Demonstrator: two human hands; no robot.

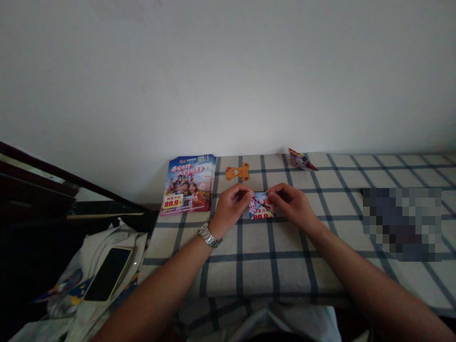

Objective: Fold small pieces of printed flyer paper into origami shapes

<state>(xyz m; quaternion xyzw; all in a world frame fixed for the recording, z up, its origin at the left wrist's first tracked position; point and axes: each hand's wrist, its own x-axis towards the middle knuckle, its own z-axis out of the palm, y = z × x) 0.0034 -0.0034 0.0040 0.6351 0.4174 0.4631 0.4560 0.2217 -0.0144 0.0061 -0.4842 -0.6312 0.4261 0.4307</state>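
A small folded piece of printed flyer paper (pixel 261 206) lies on the checked tablecloth (pixel 270 256) between my hands. My left hand (pixel 230 206), with a metal watch on its wrist, pinches the paper's left edge with closed fingers. My right hand (pixel 292 203) pinches its upper right edge, fingers also closed. Both hands rest low on the cloth.
A stack of colourful flyers (pixel 187 183) lies at the table's left end by the white wall. An orange bear figure (pixel 238 172) and a folded paper shape (pixel 301 160) sit further back. A dark phone (pixel 108 273) lies on white cloth off the left. A blurred patch covers the right.
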